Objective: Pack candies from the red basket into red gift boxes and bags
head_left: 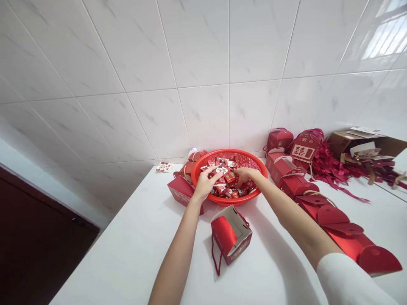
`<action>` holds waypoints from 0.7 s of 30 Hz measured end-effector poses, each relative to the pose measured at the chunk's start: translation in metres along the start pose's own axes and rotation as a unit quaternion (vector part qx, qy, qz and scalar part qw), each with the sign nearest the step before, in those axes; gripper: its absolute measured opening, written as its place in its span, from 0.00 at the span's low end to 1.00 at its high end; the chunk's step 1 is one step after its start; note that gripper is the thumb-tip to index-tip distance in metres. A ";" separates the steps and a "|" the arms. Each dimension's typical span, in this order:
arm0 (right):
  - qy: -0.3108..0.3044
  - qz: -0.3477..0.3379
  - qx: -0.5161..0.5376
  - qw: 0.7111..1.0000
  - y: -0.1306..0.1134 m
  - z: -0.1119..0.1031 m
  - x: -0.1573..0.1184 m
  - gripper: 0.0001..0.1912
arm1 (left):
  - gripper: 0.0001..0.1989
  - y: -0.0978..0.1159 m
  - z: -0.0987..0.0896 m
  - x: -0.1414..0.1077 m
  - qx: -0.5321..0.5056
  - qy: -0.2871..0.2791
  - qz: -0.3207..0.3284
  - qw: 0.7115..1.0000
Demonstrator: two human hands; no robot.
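Note:
A red plastic basket point(229, 152) full of small wrapped candies point(227, 192) stands before me, and both my hands are in it. At its left side my left hand point(206, 183) has its thumb and fingers on a red candy packet point(221, 170) with a white label. On the right my right hand point(246, 174) reaches down among the candies, its fingertips hidden there. Nearer to me, a red gift box point(237, 248) with a cord handle stands with its top open, its pale inside showing. Neither hand touches this box.
Several red gift boxes point(295, 184) line the right side beside my right forearm. Behind them lie dark red ribbons point(332, 169) and a brown cardboard box point(340, 144). Another red box point(181, 189) is left of the basket, near a printed card point(164, 167). Tiled wall point(203, 114) bounds the white table point(127, 250).

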State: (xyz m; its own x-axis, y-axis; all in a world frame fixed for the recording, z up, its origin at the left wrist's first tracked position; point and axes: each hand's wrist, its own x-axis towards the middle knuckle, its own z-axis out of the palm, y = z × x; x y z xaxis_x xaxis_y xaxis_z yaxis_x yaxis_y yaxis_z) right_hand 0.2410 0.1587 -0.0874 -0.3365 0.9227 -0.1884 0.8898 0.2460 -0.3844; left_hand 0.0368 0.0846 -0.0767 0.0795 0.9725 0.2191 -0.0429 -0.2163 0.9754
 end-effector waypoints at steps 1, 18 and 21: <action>-0.015 0.014 0.001 1.000 -0.001 0.000 0.000 0.28 | 0.22 0.000 0.000 0.000 0.000 -0.001 -0.002 1.000; -0.043 -0.039 0.153 0.986 -0.002 -0.011 -0.018 0.06 | 0.22 0.002 0.000 0.001 -0.002 0.015 -0.001 1.000; -0.011 -0.023 0.128 0.991 0.000 -0.009 -0.014 0.09 | 0.22 0.000 0.000 0.001 0.000 0.016 -0.013 1.000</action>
State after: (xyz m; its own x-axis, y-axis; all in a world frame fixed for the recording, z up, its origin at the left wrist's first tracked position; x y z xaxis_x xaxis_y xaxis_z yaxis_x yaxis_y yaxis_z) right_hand 0.2488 0.1484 -0.0768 -0.3841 0.9050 -0.1830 0.7669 0.2023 -0.6091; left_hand 0.0370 0.0854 -0.0760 0.0488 0.9800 0.1927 -0.0405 -0.1908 0.9808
